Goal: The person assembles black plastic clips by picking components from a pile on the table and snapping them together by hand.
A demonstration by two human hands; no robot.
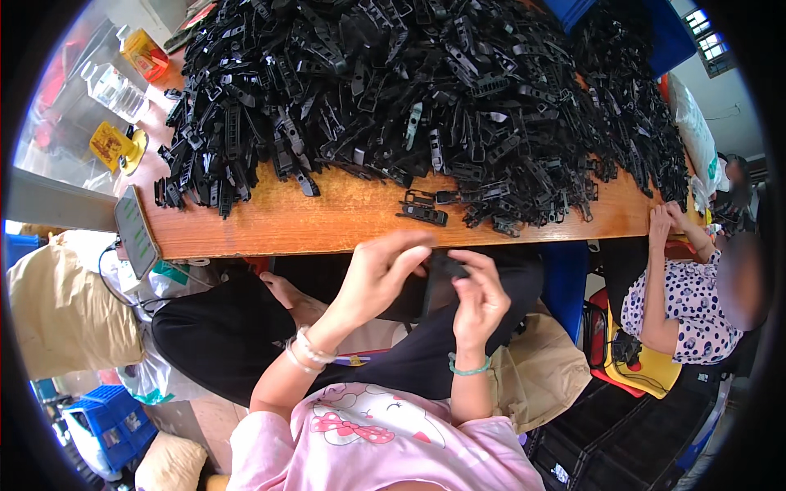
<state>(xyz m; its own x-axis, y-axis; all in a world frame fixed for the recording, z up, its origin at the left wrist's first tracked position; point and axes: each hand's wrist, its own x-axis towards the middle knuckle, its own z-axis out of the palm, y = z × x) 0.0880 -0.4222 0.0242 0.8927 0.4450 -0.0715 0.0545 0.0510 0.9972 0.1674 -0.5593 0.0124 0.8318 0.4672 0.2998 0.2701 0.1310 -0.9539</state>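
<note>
Over my lap, just off the near table edge, my right hand (481, 299) is closed with thumb and fingers on a small black plastic part (446, 267). Dark trousers lie behind the part, so its outline is hard to make out. My left hand (378, 274) is close beside it on the left. Its fingers reach toward the part, slightly blurred, with a gap between thumb and fingers and nothing visible held. A few loose black plastic clips (422, 213) lie on the table ahead of my hands. Behind them rises a large heap of similar black plastic parts (352, 98).
The wooden table (327, 214) spans the view. At its left stand a phone-like device (136, 231), a yellow holder (117, 149) and two bottles (119, 92). On the right, a co-worker (679, 303) sits with hands at the table edge. A blue crate (110, 425) is at lower left.
</note>
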